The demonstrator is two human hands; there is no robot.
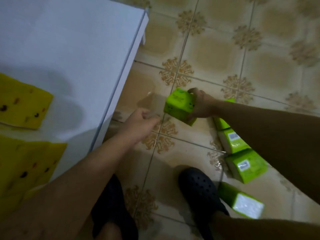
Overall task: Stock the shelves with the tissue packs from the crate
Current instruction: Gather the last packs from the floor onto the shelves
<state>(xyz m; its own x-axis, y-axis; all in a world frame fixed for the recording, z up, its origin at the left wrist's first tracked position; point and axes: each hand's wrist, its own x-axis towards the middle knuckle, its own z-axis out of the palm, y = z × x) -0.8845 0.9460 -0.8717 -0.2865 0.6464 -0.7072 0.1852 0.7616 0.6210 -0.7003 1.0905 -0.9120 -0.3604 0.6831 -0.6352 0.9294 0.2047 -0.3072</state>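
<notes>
Bare and outstretched, the person's left forearm (86,170) and right forearm (277,135) reach over a patterned tile floor (259,49). The right hand (201,105) is clamped on the end of a bright green tissue pack (179,105), fingers and thumb wrapped round it. The pack is tilted and juts out to that hand's left. The left hand (140,122) hangs just left of the pack without touching it, fingers loosely curled and holding nothing. Four more green packs lie on the floor in a loose line behind the right hand, nearer the person: one (221,122) partly hidden under the wrist, then a second (232,141), a third (245,166) and a fourth (242,200) beside a black clog (199,187). To the left of the left hand stands a white surface (69,49) bearing two yellow sheets (22,104).
</notes>
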